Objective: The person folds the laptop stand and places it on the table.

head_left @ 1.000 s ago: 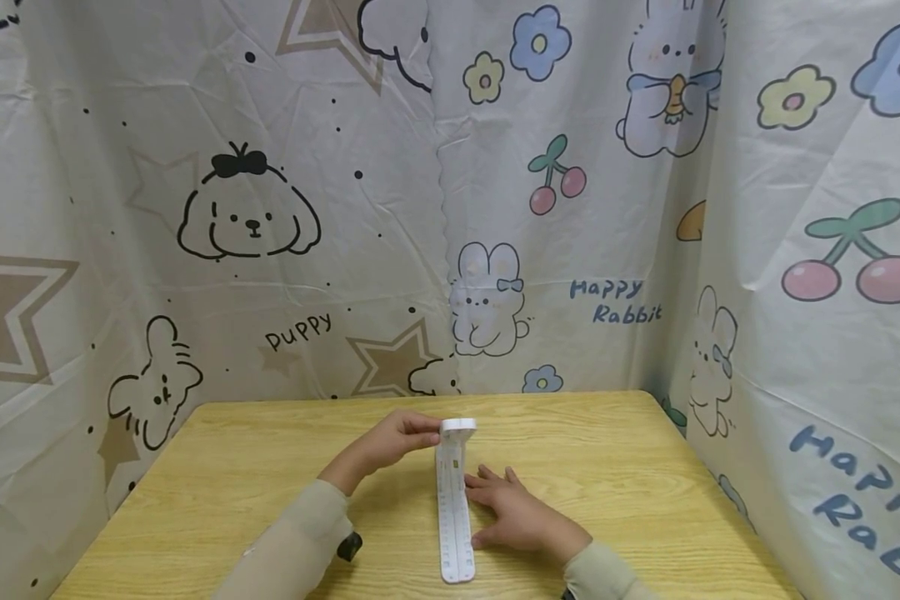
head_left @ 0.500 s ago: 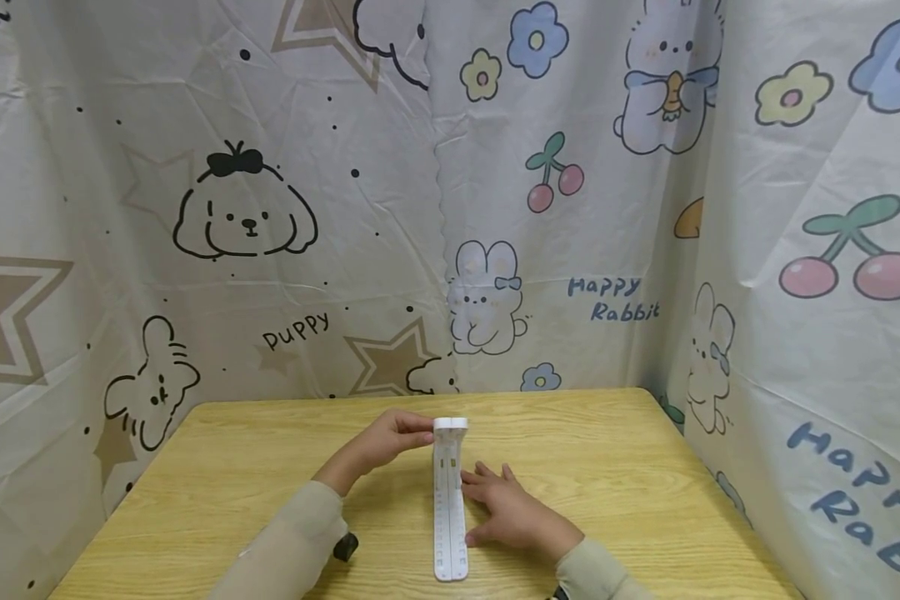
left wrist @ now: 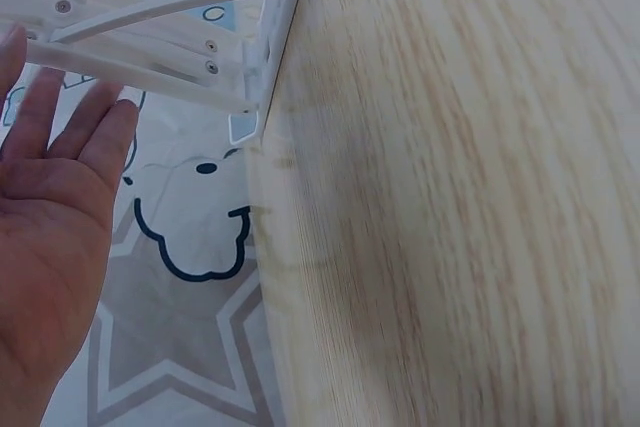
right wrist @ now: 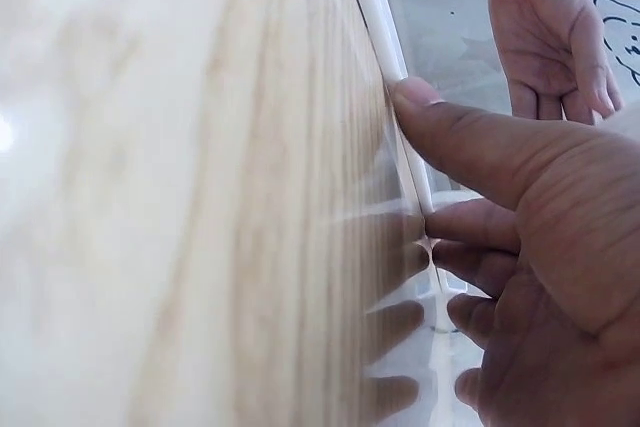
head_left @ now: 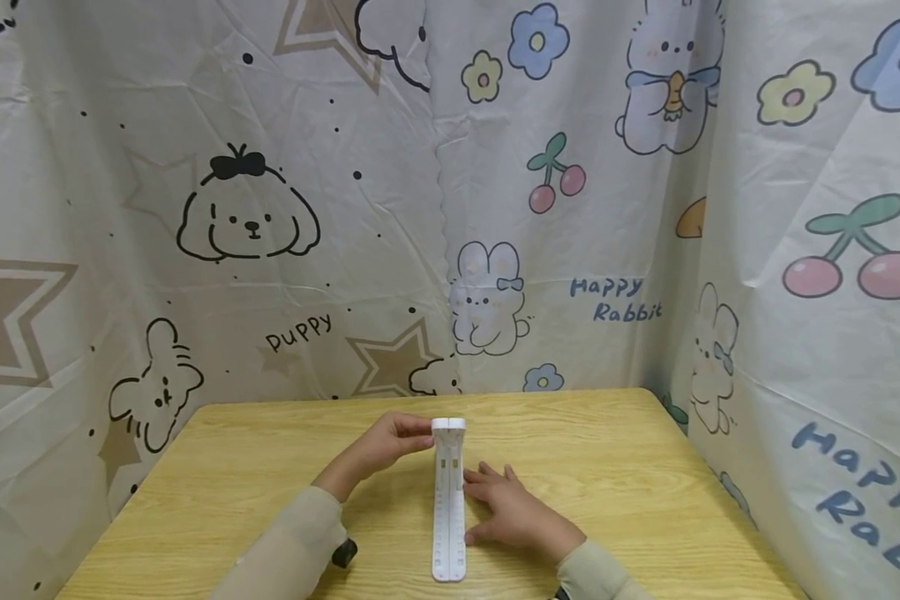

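Observation:
A white folding stand (head_left: 441, 508) with two narrow, slotted rails side by side stands on the table, its raised part at the far end. My left hand (head_left: 388, 446) pinches the top of that raised part from the left. In the left wrist view, the stand's screwed struts (left wrist: 150, 80) rise from the base, with the left hand (left wrist: 50, 207) at their upper end. Along the right side of the base, my right hand (head_left: 513, 510) touches the rail with thumb and fingertips, fingers spread. The right wrist view shows the right hand (right wrist: 580, 237) against the white base edge (right wrist: 385, 22).
The stand rests on a light wood-grain table (head_left: 607, 467). Patterned cloth (head_left: 390, 208) with cartoon animals hangs behind the table and along its sides. A dark wrist device (head_left: 344, 552) shows under the left sleeve.
The stand has shifted slightly left and turned a little, so both rails show more evenly. Both hands keep their places on it.

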A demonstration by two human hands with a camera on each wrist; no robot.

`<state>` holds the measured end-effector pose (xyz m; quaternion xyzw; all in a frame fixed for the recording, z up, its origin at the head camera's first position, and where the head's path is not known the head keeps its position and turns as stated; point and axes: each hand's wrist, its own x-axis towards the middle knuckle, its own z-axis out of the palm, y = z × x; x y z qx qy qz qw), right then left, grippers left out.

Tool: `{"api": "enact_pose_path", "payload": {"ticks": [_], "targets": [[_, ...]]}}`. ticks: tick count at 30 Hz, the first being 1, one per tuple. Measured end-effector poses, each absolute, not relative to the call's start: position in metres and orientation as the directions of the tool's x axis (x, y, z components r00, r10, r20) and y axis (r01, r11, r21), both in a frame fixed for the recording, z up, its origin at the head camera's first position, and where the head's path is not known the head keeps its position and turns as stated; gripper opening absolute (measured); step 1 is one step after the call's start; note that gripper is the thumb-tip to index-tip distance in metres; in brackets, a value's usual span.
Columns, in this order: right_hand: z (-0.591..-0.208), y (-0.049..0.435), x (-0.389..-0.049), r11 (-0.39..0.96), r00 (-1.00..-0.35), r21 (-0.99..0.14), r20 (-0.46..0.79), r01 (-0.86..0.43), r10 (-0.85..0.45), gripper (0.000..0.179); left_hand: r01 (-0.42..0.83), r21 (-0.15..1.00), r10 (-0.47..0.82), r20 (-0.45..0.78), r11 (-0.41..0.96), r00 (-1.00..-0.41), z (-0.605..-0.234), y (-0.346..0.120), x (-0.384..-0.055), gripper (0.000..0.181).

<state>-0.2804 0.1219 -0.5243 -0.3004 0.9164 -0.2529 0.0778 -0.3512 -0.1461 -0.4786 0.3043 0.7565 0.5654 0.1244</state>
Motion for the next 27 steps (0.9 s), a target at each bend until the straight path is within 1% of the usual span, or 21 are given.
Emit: {"api": "enact_pose_path", "payload": {"ticks": [4,9,17,22,27], "targets": [[-0.524,0.125,-0.282,0.672,-0.817,-0.549,0.033,-0.497,-0.576,0.071,0.331,0.930,0.619,0.169,0.157,-0.767,-0.479,-0.146,-0.349,0.039],[-0.521,0.127,-0.282,0.669,-0.838,-0.566,0.073,-0.481,-0.540,0.068,0.387,0.901,0.599,0.203,0.194,-0.774,-0.480,-0.147,-0.346,0.042],[-0.518,0.129,-0.287,0.660,-0.889,-0.632,0.107,-0.406,-0.444,0.057,0.435,0.844,0.502,0.240,0.315,-0.831,-0.481,-0.148,-0.335,0.050],[-0.516,0.128,-0.292,0.639,-0.907,-0.669,0.134,-0.380,-0.399,0.051,0.419,0.815,0.393,0.261,0.401,-0.882,-0.483,-0.147,-0.323,0.053],[-0.517,0.128,-0.297,0.626,-0.916,-0.684,0.171,-0.375,-0.362,0.047,0.383,0.806,0.301,0.267,0.451,-0.916,-0.489,-0.141,-0.311,0.052]]}}
